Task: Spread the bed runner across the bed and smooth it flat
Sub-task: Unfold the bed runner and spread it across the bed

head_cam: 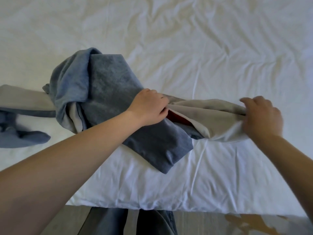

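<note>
The bed runner lay bunched and twisted near the foot edge of the bed, blue face mostly up, its pale lining showing where the cloth had turned over. The left hand was closed on a gathered fold at the middle of the heap, fingers curled under the cloth, apparently to anchor it. The right hand pinched the pale end with fingers narrowed around the fabric, which stretched taut between the two grips, likely so the twist could be drawn out sideways. A glimpse of red showed just beneath the left fingers. Beyond the left wrist, more of the runner trailed off, still crumpled. Little of the spreading seemed done.
</note>
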Action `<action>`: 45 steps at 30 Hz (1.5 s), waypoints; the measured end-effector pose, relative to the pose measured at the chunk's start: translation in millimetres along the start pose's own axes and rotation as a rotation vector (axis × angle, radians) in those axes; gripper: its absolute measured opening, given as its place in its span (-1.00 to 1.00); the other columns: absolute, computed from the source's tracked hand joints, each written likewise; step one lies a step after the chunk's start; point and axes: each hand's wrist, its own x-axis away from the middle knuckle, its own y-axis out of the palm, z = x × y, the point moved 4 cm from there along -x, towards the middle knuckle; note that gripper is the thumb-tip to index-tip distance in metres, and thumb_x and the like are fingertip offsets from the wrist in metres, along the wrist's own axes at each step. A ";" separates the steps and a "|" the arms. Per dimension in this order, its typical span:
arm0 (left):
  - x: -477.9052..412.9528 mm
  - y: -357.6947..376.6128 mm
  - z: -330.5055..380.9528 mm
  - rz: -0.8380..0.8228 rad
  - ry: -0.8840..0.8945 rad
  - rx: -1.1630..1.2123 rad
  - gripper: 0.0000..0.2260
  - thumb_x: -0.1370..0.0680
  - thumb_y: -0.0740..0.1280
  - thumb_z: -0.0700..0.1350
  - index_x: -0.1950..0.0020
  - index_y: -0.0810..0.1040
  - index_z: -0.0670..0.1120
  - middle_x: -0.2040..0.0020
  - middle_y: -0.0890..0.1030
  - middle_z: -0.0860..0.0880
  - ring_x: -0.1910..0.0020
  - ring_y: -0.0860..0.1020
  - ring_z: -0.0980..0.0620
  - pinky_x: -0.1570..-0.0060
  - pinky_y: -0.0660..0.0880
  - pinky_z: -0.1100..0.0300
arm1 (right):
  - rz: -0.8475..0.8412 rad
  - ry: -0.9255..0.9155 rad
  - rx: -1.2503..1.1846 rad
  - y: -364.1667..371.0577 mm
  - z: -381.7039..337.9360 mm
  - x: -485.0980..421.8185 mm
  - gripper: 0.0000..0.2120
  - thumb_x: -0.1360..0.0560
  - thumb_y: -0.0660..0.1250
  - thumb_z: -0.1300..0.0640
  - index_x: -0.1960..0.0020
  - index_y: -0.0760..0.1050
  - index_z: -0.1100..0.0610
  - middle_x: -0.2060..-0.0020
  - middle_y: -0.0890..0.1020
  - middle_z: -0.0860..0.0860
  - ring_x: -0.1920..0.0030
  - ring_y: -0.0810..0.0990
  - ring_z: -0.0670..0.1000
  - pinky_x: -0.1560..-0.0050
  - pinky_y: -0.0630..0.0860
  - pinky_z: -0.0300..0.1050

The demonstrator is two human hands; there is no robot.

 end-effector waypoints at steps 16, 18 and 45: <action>-2.2 2.0 -0.1 -0.050 0.017 0.034 -0.84 -0.54 0.33 -0.06 -0.02 0.55 -0.14 0.05 0.59 -0.09 0.08 0.54 -0.11 0.14 0.51 0.00 | -0.056 -0.278 0.077 38.6 -72.2 4.7 -0.89 -0.51 0.26 0.05 0.03 0.54 0.00 0.12 0.63 0.00 0.10 0.63 0.11 0.29 0.36 -0.15; -2.9 -2.5 -4.2 -0.029 0.005 0.022 -0.88 -0.55 0.31 -0.11 0.03 0.55 -0.15 0.11 0.58 -0.11 0.13 0.54 -0.12 0.25 0.47 0.01 | -0.045 -0.262 0.017 26.9 -61.3 -5.6 -0.90 -0.48 0.31 0.02 0.13 0.55 0.03 0.21 0.62 0.03 0.18 0.61 0.13 0.30 0.36 -0.15; -31.5 1.6 68.1 0.076 0.185 0.001 -0.72 -0.38 0.33 0.07 0.06 0.54 -0.09 0.12 0.55 -0.07 0.14 0.51 -0.10 0.17 0.46 0.04 | 0.072 -0.354 -0.007 9.5 -42.1 2.0 -0.74 -0.38 0.43 -0.04 0.13 0.56 0.16 0.27 0.61 0.12 0.27 0.60 0.20 0.37 0.40 -0.06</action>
